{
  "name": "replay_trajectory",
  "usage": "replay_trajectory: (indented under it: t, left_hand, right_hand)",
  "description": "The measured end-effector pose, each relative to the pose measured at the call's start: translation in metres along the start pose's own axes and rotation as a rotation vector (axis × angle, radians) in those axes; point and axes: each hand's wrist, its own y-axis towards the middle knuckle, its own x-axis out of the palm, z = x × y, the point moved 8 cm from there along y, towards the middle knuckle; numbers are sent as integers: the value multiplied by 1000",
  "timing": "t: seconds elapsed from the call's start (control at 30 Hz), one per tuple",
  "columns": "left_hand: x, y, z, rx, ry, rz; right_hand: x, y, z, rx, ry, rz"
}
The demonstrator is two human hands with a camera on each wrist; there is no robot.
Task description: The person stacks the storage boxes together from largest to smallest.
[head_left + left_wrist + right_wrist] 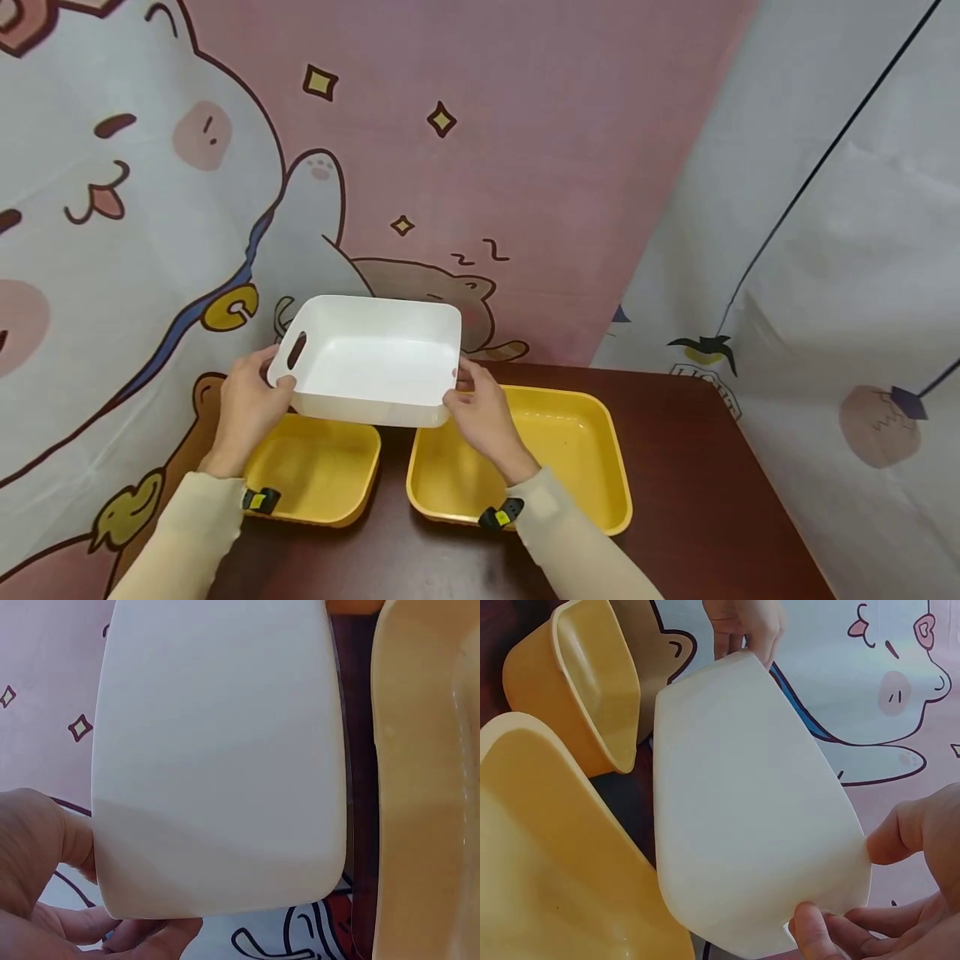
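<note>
A white plastic bin [375, 358] with slotted end handles is held up in the air, tilted so its inside faces the head camera. My left hand [251, 408] grips its left end, thumb at the rim near the handle slot. At the opposite end my right hand [487, 417] pinches the near right corner. In the left wrist view the underside of the bin [217, 765] fills the middle, with the left hand [67, 877] at its lower left. The right wrist view shows the right hand [900, 885] with fingertips by the handle slot.
Below the bin, a smaller yellow tub [322, 475] stands at the left and a larger yellow tub [577, 450] at the right, both on a dark brown table [697, 483]. A printed cartoon curtain [562, 167] hangs behind the table.
</note>
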Motion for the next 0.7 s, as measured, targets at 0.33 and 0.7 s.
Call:
replay_trajectory:
  t: [0.33,0.7]
  left_hand:
    - [15,-14,13,-22,-46,-54]
    - [27,-25,23,-4,-69,-90]
  right_hand:
    - [-19,-15,5,25,12,15]
    - [-40,-24,20,54,-5,38]
